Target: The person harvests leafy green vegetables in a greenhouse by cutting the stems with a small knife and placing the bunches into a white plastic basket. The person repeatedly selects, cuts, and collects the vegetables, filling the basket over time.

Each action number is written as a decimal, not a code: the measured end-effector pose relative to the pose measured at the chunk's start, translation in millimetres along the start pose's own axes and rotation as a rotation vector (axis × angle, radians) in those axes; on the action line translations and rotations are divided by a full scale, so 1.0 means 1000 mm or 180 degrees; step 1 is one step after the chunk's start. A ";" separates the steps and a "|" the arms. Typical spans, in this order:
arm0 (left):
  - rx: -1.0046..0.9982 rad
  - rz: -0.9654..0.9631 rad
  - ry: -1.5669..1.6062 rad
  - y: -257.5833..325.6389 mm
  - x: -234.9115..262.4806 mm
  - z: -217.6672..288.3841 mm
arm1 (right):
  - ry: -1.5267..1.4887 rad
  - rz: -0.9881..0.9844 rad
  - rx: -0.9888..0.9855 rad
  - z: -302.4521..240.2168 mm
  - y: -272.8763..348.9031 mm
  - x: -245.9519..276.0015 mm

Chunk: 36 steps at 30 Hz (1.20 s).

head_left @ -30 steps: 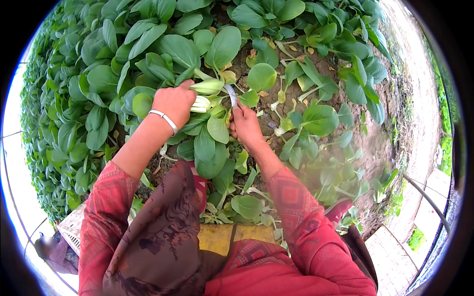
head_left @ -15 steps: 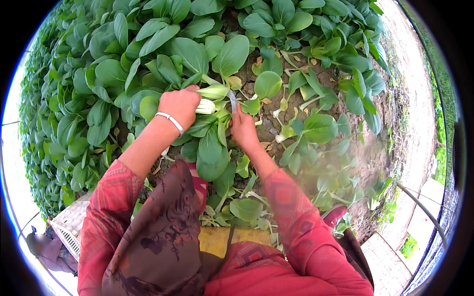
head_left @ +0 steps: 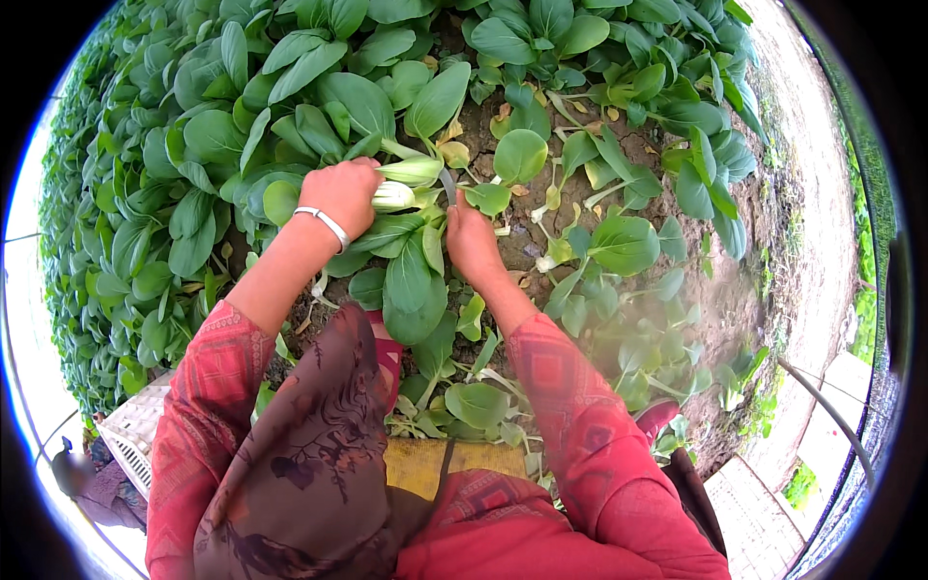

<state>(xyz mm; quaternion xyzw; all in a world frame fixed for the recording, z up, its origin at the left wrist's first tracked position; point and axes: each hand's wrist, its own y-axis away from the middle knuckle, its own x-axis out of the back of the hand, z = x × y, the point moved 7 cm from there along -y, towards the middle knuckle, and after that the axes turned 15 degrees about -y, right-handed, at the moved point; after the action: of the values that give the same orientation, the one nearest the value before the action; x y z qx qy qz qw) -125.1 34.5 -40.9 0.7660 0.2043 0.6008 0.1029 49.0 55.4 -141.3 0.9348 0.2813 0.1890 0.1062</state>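
My left hand (head_left: 343,196), with a pale bangle at the wrist, is closed around a bok choy (head_left: 394,197). Its whitish stem end points right, toward my other hand. Another pale green bok choy stem (head_left: 414,172) lies just above it, and I cannot tell whether it is in the same grip. My right hand (head_left: 471,242) is wrapped round a knife (head_left: 449,186); the handle is hidden in the fist. The short metal blade reaches up beside the stem ends, and whether it touches them is unclear. Broad green leaves (head_left: 410,290) hang below, between both hands.
Dense bok choy plants (head_left: 184,155) fill the left and far side. Loose trimmed leaves (head_left: 478,405) lie on brown soil (head_left: 715,329) near my feet. A pale plastic crate (head_left: 135,425) stands at left, next to a person in dark clothing (head_left: 108,493). Yellow material (head_left: 483,456) lies below me.
Both hands have shifted slightly left, the left one carrying the bok choy stem end with it. The right hand and knife have also risen a little, and less of the blade shows.
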 end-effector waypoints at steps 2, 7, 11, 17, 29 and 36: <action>-0.0017 0.0031 0.0021 0.002 0.001 0.000 | 0.0040 -0.0049 -0.0038 -0.004 0.000 0.002; 0.0004 0.0101 0.0150 0.001 0.003 0.002 | 0.0073 0.0200 0.0111 -0.004 0.000 0.002; -0.0088 0.0462 0.0162 0.005 0.010 -0.004 | 0.0210 -0.0057 -0.0113 -0.001 -0.003 -0.005; -0.0023 0.0472 0.0364 0.010 0.011 -0.011 | 0.0195 -0.0026 0.0112 0.002 0.007 0.006; -0.1247 0.2706 0.1094 0.085 0.111 0.023 | -0.4314 0.0554 -0.0026 -0.096 0.057 0.082; -0.1416 0.2290 0.2131 0.104 0.143 0.054 | -0.3675 0.1629 0.0627 -0.126 0.090 0.147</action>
<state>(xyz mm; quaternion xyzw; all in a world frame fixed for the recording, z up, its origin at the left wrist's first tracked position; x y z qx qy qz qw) -25.2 8.7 112.9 0.5139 -0.1816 0.8382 -0.0204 154.4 76.4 43.6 0.9291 -0.0373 -0.3524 0.1058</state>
